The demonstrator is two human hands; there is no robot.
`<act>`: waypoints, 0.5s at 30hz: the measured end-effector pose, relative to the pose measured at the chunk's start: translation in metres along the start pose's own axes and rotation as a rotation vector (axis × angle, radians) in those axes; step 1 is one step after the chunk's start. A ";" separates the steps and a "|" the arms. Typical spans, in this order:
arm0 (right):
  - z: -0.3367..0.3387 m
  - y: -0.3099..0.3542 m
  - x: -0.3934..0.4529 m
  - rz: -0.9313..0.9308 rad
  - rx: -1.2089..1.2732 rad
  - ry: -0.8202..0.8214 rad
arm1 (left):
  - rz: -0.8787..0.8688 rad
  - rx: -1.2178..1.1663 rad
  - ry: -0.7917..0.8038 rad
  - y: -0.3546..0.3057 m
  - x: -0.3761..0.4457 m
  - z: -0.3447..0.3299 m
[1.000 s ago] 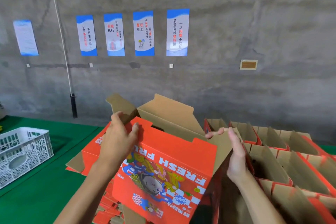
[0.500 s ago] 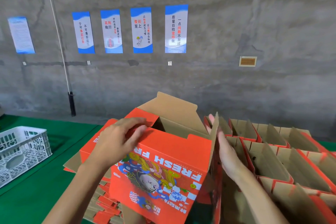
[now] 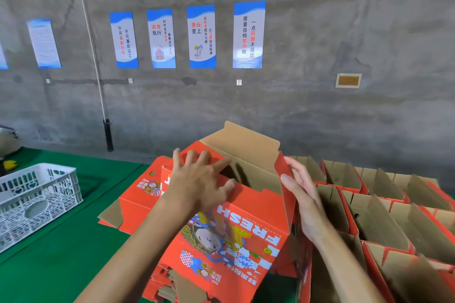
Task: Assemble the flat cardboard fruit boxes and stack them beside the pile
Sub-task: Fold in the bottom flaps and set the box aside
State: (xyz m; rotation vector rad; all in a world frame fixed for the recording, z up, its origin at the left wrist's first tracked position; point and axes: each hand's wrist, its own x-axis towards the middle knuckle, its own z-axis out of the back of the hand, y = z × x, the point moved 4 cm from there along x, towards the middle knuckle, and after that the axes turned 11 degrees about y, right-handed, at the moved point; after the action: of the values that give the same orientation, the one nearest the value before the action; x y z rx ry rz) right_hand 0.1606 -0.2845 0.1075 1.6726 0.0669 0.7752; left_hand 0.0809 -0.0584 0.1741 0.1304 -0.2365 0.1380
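A red box (image 3: 234, 229), printed with "FRESH" and cartoon figures, is held half-assembled between both hands, above a pile of flat boxes (image 3: 138, 204) that lies on the green floor (image 3: 49, 265). Its top is open, and a brown back flap (image 3: 243, 145) stands upright behind the opening. The left hand (image 3: 199, 184) is laid flat on the left end flap, its fingers (image 3: 190, 158) spread and nearly straight, pressing the flap down toward the opening. The right hand (image 3: 302, 194) is set against the right end flap (image 3: 284, 170), which stands upright; the thumb is seen on the flap's near side and the other fingers behind it, only loosely curved, so a light pinch is shown rather than a firm grip. Assembled boxes (image 3: 384, 209) are stacked in rows just right of the held box, their brown insides and dividers facing up. A white plastic crate (image 3: 37, 199) stands on the floor toward the left edge, well apart from the pile. Behind everything a grey concrete wall (image 3: 344, 32) is seen, with blue-and-white posters (image 3: 248, 34) hung in a row and a thin pole (image 3: 98, 81) leaning against it.
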 end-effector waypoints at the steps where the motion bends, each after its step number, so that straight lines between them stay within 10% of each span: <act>1: 0.000 0.001 0.001 0.006 0.000 -0.010 | -0.007 0.016 0.018 -0.002 0.010 0.004; 8: -0.010 -0.002 0.000 0.012 -0.134 0.001 | 0.072 0.021 0.073 0.008 0.055 -0.003; 15: -0.001 0.002 0.005 -0.020 -0.367 0.091 | -0.029 -0.350 -0.193 0.014 0.048 -0.005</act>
State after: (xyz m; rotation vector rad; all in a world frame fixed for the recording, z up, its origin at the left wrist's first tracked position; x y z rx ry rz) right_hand 0.1634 -0.2819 0.1115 1.2877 0.0042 0.7959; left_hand 0.1267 -0.0386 0.1825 -0.2022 -0.4473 0.0529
